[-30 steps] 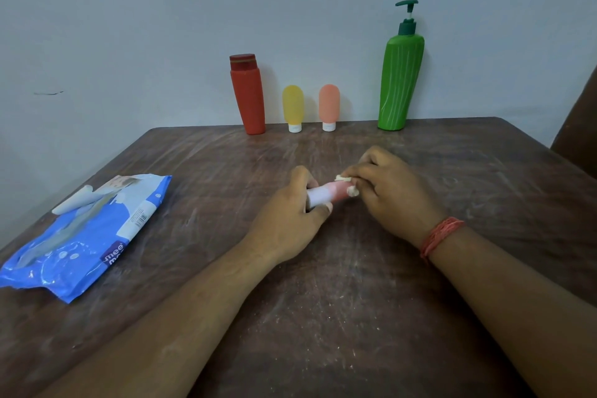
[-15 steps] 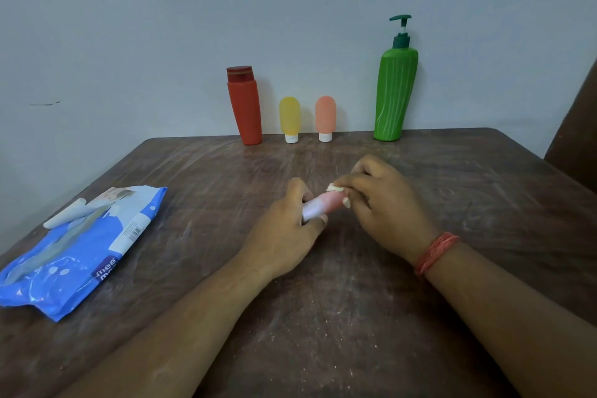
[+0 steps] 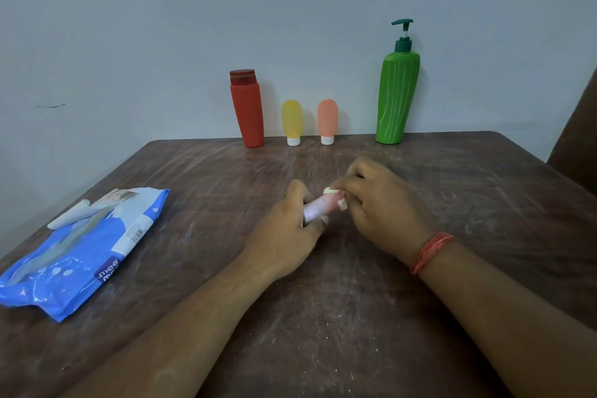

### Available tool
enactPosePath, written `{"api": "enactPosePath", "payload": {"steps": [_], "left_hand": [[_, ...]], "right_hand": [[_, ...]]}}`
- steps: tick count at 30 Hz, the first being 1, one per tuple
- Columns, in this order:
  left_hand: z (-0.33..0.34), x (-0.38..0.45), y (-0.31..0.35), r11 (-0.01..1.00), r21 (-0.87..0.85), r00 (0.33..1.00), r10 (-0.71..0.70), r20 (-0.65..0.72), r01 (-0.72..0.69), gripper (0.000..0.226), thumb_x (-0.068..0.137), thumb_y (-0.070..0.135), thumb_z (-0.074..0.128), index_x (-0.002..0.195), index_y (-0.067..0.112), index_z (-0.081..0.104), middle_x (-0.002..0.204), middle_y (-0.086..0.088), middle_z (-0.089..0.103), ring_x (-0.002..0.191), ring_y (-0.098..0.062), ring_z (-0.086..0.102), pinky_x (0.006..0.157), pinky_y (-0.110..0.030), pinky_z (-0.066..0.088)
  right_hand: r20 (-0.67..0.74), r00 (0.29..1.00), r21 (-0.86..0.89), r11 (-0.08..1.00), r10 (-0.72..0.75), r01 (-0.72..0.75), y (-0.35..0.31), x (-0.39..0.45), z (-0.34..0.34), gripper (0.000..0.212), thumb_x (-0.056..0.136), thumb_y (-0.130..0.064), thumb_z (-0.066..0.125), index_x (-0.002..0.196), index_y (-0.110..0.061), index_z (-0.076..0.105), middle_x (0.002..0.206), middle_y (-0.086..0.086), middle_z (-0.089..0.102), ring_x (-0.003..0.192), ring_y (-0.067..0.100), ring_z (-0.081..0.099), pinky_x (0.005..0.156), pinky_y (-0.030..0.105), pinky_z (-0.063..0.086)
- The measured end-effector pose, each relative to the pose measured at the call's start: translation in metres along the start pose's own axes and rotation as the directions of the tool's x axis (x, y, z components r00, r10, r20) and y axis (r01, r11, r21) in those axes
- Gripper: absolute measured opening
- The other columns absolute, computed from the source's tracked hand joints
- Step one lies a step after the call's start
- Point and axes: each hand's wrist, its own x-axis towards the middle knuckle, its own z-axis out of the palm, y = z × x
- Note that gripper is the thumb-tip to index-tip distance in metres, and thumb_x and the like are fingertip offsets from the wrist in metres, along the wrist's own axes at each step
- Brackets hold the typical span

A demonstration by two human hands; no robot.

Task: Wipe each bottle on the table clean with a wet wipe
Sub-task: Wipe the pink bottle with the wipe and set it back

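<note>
My left hand (image 3: 287, 233) grips a small pink bottle (image 3: 318, 209) by its white cap end, holding it sideways just above the table's middle. My right hand (image 3: 381, 203) pinches a crumpled white wet wipe (image 3: 336, 195) around the bottle's pink end; most of the wipe is hidden under the fingers. Along the back edge stand a red bottle (image 3: 247, 108), a small yellow bottle (image 3: 292, 122), a small peach bottle (image 3: 327, 121) and a tall green pump bottle (image 3: 398, 90).
A blue pack of wet wipes (image 3: 80, 249) lies at the left edge of the brown wooden table (image 3: 323, 317). A pale wall rises right behind the bottles. A dark brown object (image 3: 578, 139) stands past the right edge.
The view has tilted upward, so everything sits lower in the frame. Both hands stay on the pink bottle, and the wipe has shifted slightly along its pink end.
</note>
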Motion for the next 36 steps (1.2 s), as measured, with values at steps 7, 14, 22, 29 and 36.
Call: {"api": "enactPosePath", "payload": {"steps": [7,14,22,29,36], "left_hand": [[0.000,0.000,-0.001,1.000,-0.019,1.000,-0.002,-0.011,0.001,0.029,0.097,0.032,0.064,0.095,0.035,0.036,0.089,0.004,0.059,0.072,-0.014,0.060,0.058,-0.036,0.048],[0.001,-0.001,0.000,1.000,0.029,1.000,-0.009,-0.002,0.009,0.029,0.097,0.033,0.064,0.097,0.037,0.036,0.090,0.008,0.058,0.071,-0.009,0.059,0.058,-0.027,0.045],[0.000,0.000,0.000,1.000,-0.018,1.000,0.012,-0.010,-0.012,0.028,0.098,0.032,0.063,0.094,0.035,0.036,0.089,0.005,0.059,0.072,-0.014,0.060,0.057,-0.033,0.048],[0.002,0.001,-0.003,1.000,0.011,1.000,0.003,-0.005,-0.003,0.028,0.096,0.032,0.065,0.098,0.033,0.038,0.091,0.006,0.059,0.073,-0.011,0.060,0.062,-0.037,0.052],[0.002,0.000,-0.003,1.000,0.007,1.000,0.001,-0.011,-0.001,0.028,0.097,0.036,0.064,0.097,0.038,0.036,0.093,0.010,0.057,0.075,-0.008,0.060,0.061,-0.029,0.050]], "right_hand": [[-0.027,1.000,0.035,0.999,-0.016,0.016,-0.005,-0.002,-0.004,0.031,0.088,-0.012,0.051,0.112,-0.015,0.072,0.098,-0.001,0.055,0.088,0.016,0.054,0.068,0.034,0.050],[-0.025,0.989,-0.079,0.986,0.148,-0.149,0.016,0.001,0.000,0.031,0.090,-0.017,0.056,0.117,-0.018,0.071,0.099,-0.001,0.054,0.092,0.018,0.052,0.076,0.038,0.050],[0.000,0.998,0.007,0.998,-0.058,0.058,-0.003,0.000,0.001,0.037,0.087,-0.023,0.042,0.105,-0.015,0.073,0.093,0.001,0.055,0.085,0.018,0.054,0.065,0.035,0.050],[-0.060,0.997,0.013,0.999,0.043,-0.042,0.006,-0.002,0.001,0.030,0.087,-0.009,0.057,0.112,-0.015,0.073,0.098,0.000,0.054,0.088,0.017,0.053,0.071,0.036,0.051],[-0.023,0.999,-0.043,0.998,0.033,-0.034,0.005,-0.001,0.001,0.031,0.089,-0.012,0.055,0.115,-0.018,0.071,0.098,0.000,0.053,0.091,0.017,0.052,0.071,0.035,0.050]]}}
